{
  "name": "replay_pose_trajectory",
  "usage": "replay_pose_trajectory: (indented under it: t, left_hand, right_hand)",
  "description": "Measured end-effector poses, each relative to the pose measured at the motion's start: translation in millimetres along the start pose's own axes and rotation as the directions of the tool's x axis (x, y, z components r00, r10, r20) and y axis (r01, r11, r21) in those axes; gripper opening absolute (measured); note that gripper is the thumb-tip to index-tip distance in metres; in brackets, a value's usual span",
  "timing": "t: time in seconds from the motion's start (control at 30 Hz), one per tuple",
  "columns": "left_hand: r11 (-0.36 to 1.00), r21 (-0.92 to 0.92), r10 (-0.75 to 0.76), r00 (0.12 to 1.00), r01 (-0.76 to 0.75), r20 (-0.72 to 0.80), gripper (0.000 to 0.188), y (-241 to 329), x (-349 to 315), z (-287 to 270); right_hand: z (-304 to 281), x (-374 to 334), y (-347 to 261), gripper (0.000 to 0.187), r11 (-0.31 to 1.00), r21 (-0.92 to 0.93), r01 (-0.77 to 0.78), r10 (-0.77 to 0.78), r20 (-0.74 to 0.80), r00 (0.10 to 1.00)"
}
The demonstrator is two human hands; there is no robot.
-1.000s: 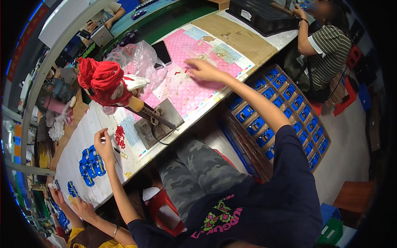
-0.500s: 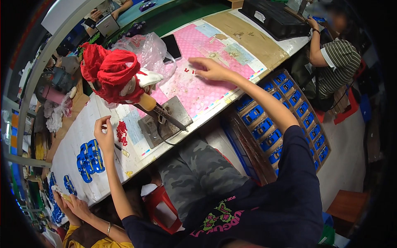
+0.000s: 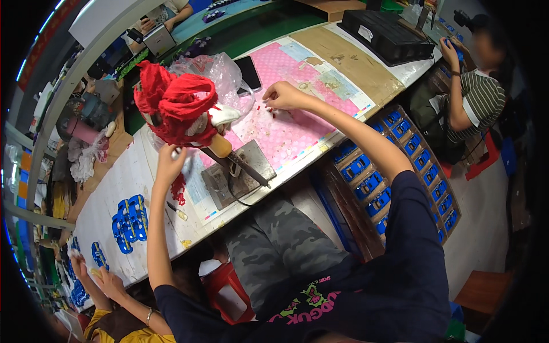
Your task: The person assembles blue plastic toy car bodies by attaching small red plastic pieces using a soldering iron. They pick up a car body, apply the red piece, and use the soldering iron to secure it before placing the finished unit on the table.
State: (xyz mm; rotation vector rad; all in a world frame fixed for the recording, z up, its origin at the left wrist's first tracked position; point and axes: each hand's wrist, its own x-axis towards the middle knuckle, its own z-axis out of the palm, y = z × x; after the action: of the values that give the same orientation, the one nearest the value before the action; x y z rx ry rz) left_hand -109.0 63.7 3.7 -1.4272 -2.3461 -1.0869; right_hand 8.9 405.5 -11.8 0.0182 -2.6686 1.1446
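Note:
My right hand (image 3: pixel 289 96) is low over the pink patterned sheet (image 3: pixel 297 128), its fingertips pinched down among small red pieces (image 3: pixel 280 113). Whatever sits between those fingertips is too small to make out. My left hand (image 3: pixel 167 164) is raised beside a red cloth bundle (image 3: pixel 183 103), fingers curled together, with a small whitish spot at the tips that I cannot identify. Below it lies a pile of red pieces (image 3: pixel 178 188), partly covered by my wrist. A dark rod-like tool (image 3: pixel 249 168) with a tan part juts from under the bundle, above a metal plate (image 3: pixel 254 153).
Blue toy car bodies (image 3: pixel 130 223) stand on the table to the left, near a co-worker's hands (image 3: pixel 111 284). A tray of blue cars (image 3: pixel 377 197) is at my right. Farther off are a phone (image 3: pixel 249 74), a clear plastic bag (image 3: pixel 220 74), a black bin (image 3: pixel 384 37) and another person (image 3: pixel 474 106).
My right hand's stretched fingers have bent down into a pinch at the red pieces. My left hand has moved up and right, toward the red cloth bundle. The view has shifted slightly.

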Motion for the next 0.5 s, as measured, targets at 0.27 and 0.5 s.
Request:
replay_pose_trajectory:
  t: [0.27, 0.5]
  left_hand:
    - [0.975, -0.21, 0.143, 0.931, -0.074, 0.335, 0.028, -0.6, 62.5, 63.6]
    - [0.938, -0.207, 0.338, 0.866, -0.278, 0.368, 0.03, 32.5, 87.4, 82.6]
  right_hand:
    - [1.9, 23.7, -3.8, 0.028, 0.882, 0.199, -0.428, 0.363, 0.292, 0.885]
    - [10.7, 25.7, -20.9, 0.023, 0.947, 0.293, -0.131, 0.074, 0.199, 0.977]
